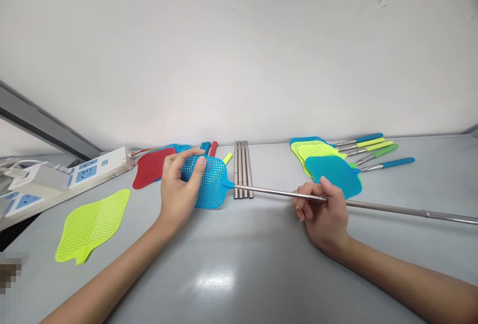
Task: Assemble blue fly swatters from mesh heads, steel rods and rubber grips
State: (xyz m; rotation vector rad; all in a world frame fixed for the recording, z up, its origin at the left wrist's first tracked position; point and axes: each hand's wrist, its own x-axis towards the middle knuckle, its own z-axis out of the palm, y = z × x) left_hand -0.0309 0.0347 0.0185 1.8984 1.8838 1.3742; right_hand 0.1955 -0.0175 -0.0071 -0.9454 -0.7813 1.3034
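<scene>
My left hand [179, 184] grips the blue perforated fly swatter head [214, 189], thumb on its face and the other fingers behind it. From the head's narrow neck a long metal telescopic rod [269, 192] runs to the right, drawn out well past the frame edge. Around that rod's middle my right hand [324, 209] is closed, thumb on top and fingers curled underneath. The rod's far end is out of view. Behind it, several short metal rods [242, 164] lie side by side on the grey table [261, 264].
Fly swatters with blue, yellow and green handles [386, 151] lie stacked at the back right. At left are a red swatter head [153, 168], a loose yellow-green head [93, 224] and a white power strip [100, 164]. Coloured handle grips [213, 149] lie near the wall.
</scene>
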